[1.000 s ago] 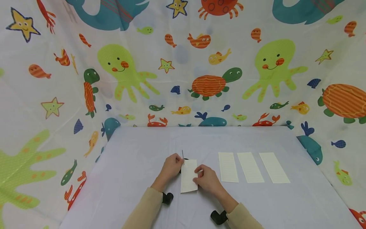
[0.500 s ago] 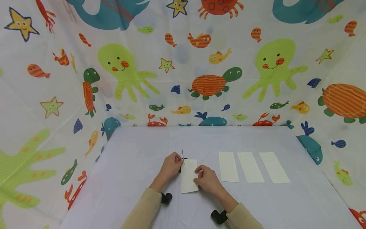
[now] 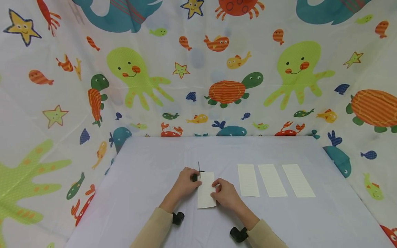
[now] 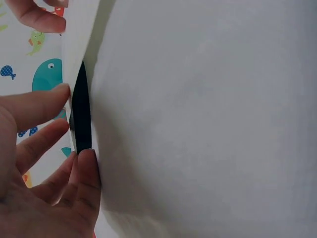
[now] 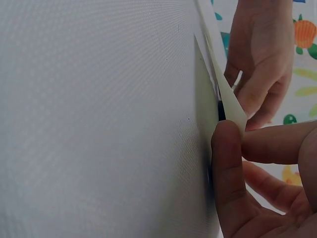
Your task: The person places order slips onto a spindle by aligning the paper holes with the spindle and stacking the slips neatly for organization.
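Note:
A small cream sheet of paper is raised at the middle of the white table, its edges off the cloth in both wrist views. My left hand pinches its left edge near the upper corner, thumb on the upper face. My right hand pinches the right edge between thumb and fingers. Along the top left of the sheet stands a thin grey strip with a pointed end. Next to it, a black piece lies under the paper, beside my left fingertips; the sheet hides most of it and its kind cannot be told.
Three similar cream sheets lie to the right: a near one, a middle one and a far one. A curtain printed with sea animals surrounds the white tabletop at the back and sides.
My left hand has shifted slightly down, with its thumb now over the sheet's left edge and more of the black piece showing. My right hand keeps its hold, almost still.

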The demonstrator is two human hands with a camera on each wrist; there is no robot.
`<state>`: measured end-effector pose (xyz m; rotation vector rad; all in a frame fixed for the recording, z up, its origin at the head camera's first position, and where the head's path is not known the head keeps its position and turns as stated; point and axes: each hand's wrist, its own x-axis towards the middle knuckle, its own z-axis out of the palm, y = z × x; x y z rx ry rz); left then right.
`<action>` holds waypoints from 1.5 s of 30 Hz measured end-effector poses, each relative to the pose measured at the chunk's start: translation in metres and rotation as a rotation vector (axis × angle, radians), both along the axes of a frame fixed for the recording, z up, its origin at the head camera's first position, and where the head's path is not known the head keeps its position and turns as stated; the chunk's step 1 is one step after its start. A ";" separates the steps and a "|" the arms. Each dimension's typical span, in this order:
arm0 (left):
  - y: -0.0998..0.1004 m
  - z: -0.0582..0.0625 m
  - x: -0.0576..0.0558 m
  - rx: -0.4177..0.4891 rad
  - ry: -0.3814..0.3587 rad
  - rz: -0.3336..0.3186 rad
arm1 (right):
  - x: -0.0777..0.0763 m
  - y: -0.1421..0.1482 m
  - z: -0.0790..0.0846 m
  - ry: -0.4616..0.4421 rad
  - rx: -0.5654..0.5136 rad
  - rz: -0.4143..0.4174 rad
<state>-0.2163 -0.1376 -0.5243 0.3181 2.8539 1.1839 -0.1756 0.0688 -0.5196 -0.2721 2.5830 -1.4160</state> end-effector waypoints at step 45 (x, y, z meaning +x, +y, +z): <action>0.002 -0.001 0.006 -0.008 -0.002 0.034 | 0.001 0.083 0.032 0.198 0.365 0.095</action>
